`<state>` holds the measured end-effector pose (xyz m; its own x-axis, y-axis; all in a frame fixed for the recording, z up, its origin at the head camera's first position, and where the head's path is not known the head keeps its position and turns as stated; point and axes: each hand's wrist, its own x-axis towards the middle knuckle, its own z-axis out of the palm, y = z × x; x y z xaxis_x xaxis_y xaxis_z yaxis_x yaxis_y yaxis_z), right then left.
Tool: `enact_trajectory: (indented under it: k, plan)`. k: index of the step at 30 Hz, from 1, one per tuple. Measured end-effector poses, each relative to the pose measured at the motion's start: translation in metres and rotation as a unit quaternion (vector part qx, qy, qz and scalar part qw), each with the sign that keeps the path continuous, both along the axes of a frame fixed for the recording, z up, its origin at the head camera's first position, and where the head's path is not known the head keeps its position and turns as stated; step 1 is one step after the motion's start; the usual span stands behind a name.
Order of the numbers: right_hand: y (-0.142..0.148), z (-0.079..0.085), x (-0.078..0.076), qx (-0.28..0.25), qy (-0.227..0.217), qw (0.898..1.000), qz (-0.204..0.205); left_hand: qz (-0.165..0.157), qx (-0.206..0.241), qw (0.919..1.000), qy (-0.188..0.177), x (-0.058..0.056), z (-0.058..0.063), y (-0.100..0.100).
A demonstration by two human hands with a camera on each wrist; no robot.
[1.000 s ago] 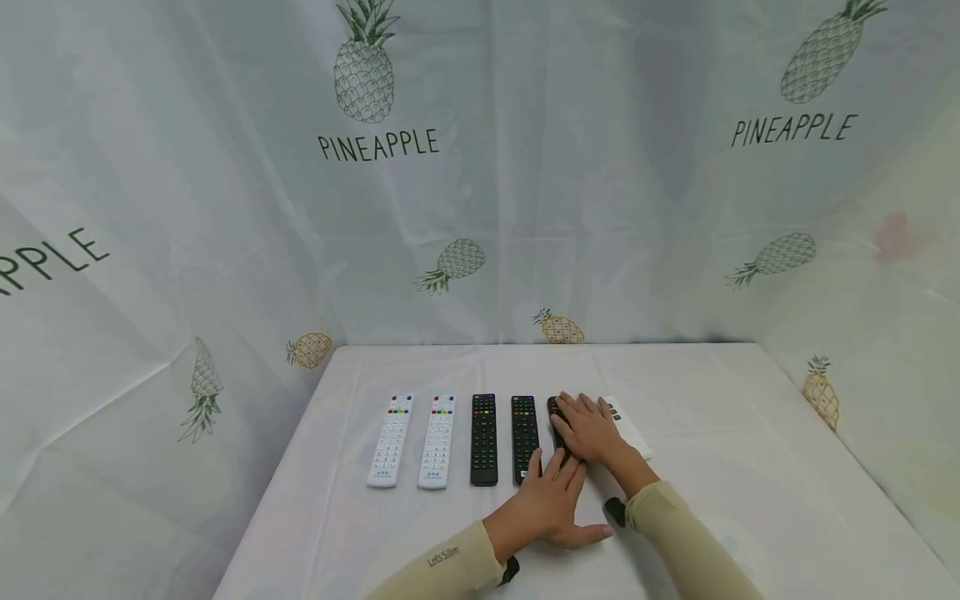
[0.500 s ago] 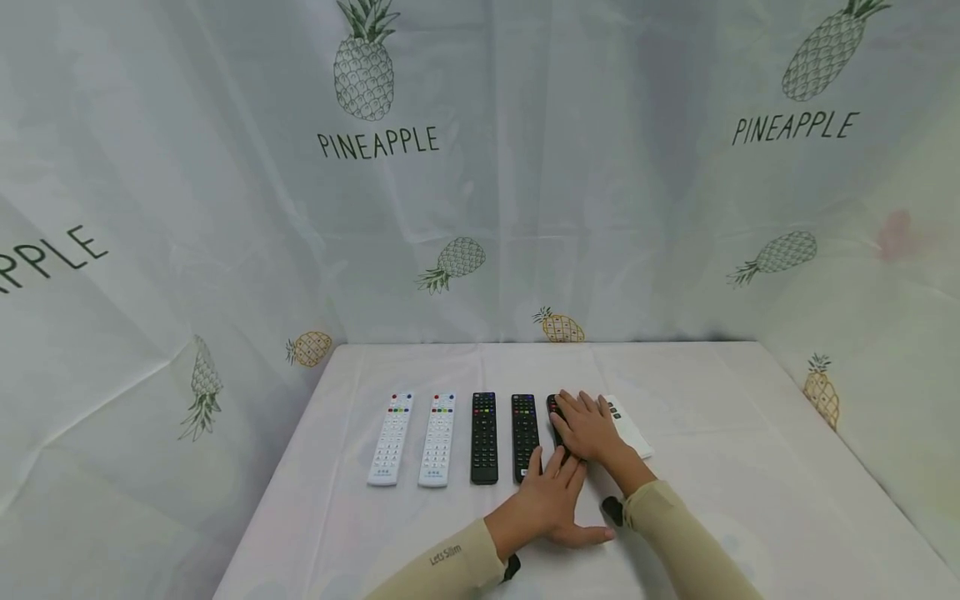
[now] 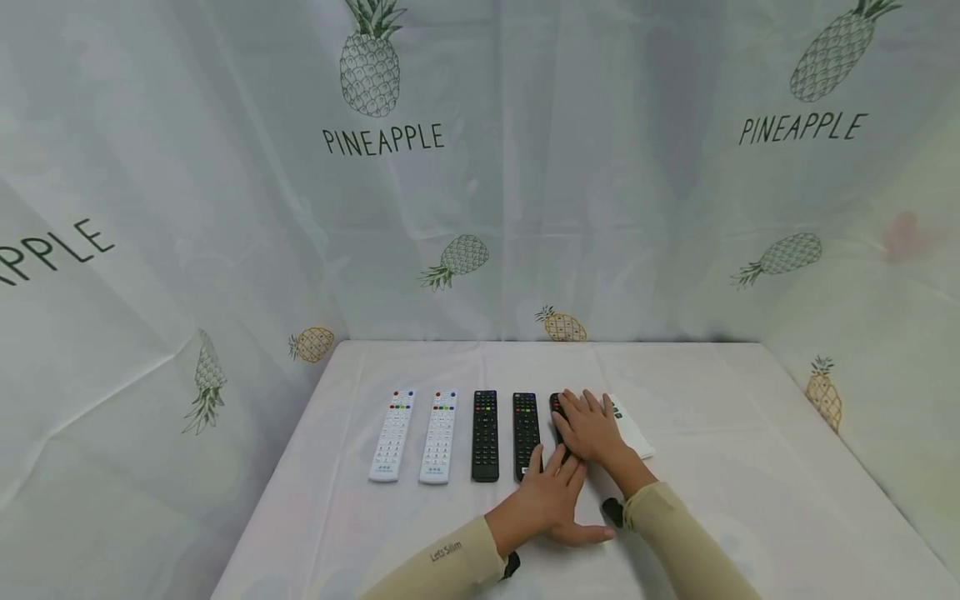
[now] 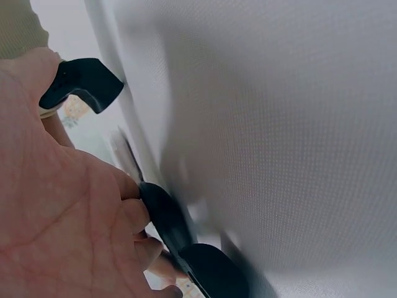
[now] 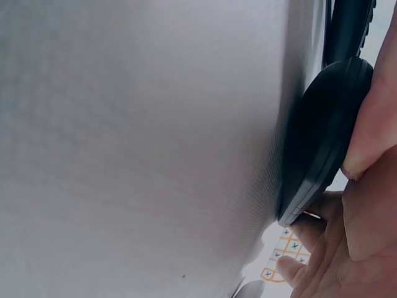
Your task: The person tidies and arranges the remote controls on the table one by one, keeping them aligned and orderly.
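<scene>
My right hand (image 3: 588, 427) lies over a black remote control (image 3: 557, 408), fingers extended, covering most of it. In the right wrist view, the rounded end of that black remote (image 5: 325, 139) shows close beside the palm. My left hand (image 3: 553, 507) is spread just nearer to me, thumb pointing right. Its fingertips reach the near ends of that remote and of another black remote (image 3: 527, 433) to the left. The left wrist view shows the fingers at two dark remote ends (image 4: 214, 270). A white, flat remote-like piece (image 3: 633, 433) with dark buttons sits partly hidden right of my right hand.
Further left in the row lie one more black remote (image 3: 485, 437) and two white remotes (image 3: 438, 437), all lengthwise. The white-covered table (image 3: 705, 392) carries them. A pineapple-print curtain (image 3: 570, 167) hangs behind the table and at its sides.
The head view has shifted slightly. Both hands and the remotes keep practically the same places.
</scene>
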<state>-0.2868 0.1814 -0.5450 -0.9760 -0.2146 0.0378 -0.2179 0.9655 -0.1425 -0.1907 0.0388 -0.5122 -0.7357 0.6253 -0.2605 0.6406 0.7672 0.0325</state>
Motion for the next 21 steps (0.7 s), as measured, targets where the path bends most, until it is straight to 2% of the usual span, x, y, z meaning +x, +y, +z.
enact_trajectory:
  k: [10,21]
  plan:
    - [0.0001,0.0033,0.0028,-0.001,0.001,1.000,-0.005,0.000,0.000,1.0000,-0.008,-0.0005,-0.0014,0.0000]
    - [0.0019,-0.0017,0.0026,-0.002,0.000,1.000,0.001,-0.001,-0.004,1.0000,0.006,0.0017,-0.0044,0.0012]
